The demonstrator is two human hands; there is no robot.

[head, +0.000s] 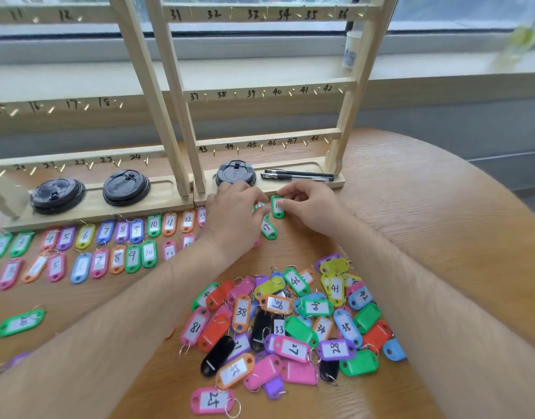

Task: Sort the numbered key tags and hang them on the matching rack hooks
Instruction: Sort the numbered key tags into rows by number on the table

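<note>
Just before the right-hand rack point(350, 116), the right hand point(313, 214) is pinching a green tag point(277, 207) between thumb and fingers point(293, 194), holding it close over the desk point(411, 213). The left hand point(233, 217) is lying palm down beside it, fingertips reaching over nearby tags; whether it is holding anything, cannot tell. Green tag 17 point(269, 230) is lying just below. Sorted tags point(109, 237) are lying in two rows leftward; the mixed pile point(290, 325) is sitting between the forearms.

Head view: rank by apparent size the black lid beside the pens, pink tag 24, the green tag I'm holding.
Round black plastic lid and pink plastic tag 24 look alike; tag's nearer.
Smallest: green plastic tag.
</note>
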